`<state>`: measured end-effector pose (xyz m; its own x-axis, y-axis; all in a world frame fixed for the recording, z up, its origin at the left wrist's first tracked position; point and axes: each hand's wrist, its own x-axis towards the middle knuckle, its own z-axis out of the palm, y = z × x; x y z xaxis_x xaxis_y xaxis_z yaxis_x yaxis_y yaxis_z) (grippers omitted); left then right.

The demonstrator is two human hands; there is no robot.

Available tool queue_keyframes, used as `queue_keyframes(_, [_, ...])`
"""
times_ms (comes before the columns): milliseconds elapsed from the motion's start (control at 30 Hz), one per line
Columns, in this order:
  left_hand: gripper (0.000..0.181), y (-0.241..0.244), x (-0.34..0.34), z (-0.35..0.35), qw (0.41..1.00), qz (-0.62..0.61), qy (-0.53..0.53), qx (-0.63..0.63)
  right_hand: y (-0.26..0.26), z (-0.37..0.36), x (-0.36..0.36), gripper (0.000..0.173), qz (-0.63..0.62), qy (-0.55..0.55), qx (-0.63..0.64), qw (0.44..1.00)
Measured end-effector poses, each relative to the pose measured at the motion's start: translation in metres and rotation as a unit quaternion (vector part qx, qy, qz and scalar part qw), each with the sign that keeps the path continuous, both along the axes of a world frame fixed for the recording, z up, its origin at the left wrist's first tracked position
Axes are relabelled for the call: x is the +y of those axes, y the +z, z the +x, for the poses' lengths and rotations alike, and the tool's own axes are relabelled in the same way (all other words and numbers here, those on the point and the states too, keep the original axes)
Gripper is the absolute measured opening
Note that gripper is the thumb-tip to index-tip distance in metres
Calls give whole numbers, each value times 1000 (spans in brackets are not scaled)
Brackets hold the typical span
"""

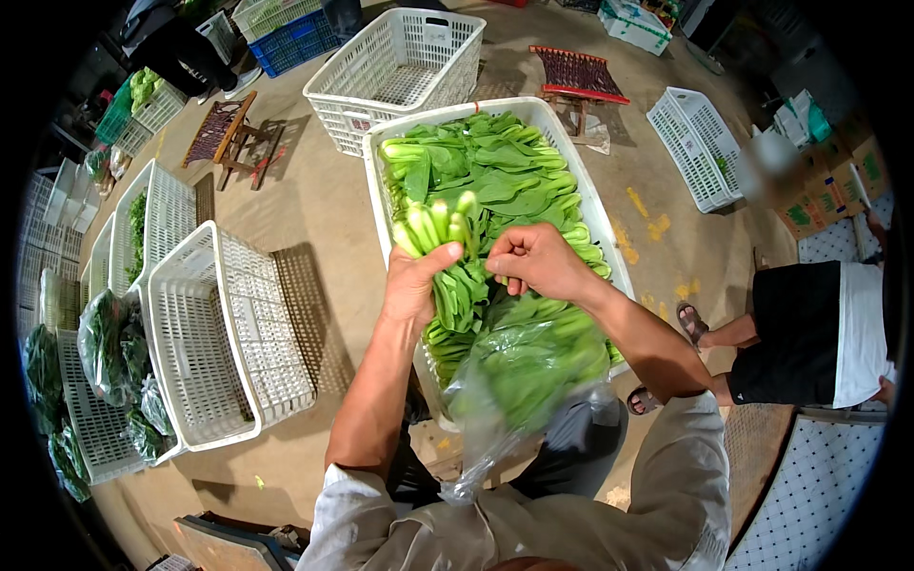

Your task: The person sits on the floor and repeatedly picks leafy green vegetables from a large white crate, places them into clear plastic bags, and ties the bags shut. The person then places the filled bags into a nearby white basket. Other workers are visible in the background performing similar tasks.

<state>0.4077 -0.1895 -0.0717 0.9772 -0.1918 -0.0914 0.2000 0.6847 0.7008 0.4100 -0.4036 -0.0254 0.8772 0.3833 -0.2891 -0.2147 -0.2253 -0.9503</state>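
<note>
My left hand [414, 282] holds a bunch of leafy greens [457, 296] with pale green stems, stem ends up. Just right of the bunch is my right hand [535, 260], its fingers curled with the thumb against the forefinger; whether it pinches a leaf or stem cannot be told. Both hands are over a white plastic crate [620, 278] filled with the same greens, laid in rows. A clear plastic bag [528, 371] with greens inside lies across the crate's near end, partly blurred, its gathered end at my lap.
An empty white crate [335, 118] stands beyond the filled one. Another white crate [235, 335] is at left, beside crates of bagged greens [107, 350]. Folding stools [221, 135] stand on the floor. A person in sandals [792, 335] is at right, another person [178, 50] at upper left.
</note>
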Motion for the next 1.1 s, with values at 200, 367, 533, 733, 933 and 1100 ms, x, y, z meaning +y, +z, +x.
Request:
queue_keyframes(200, [60,-6,33,8,998,-45,54,2,8,33,-70,15,4,-103,-64,993])
queue_keyframes(367, [59,0,27,9,999,-17,40,-10,-18,95,-153,30,-568,-245,-342,708])
queue_keyframes(533, [60,11,17,9,999,26,44,-11,-73,139,-118,32,-459,-33,-284,841])
queue_keyframes(733, [61,10,24,7,997,52,53,-5,-77,143,-86,24,-484,62,-336,805])
queue_keyframes(933, [51,13,27,8,999,27,41,3,-67,128,-96,19,-232,-78,-220,944])
queue_keyframes(1100, [39,22,14,0,971,226,23,-79,-14,76,-65,15,-293,-15,-274,916])
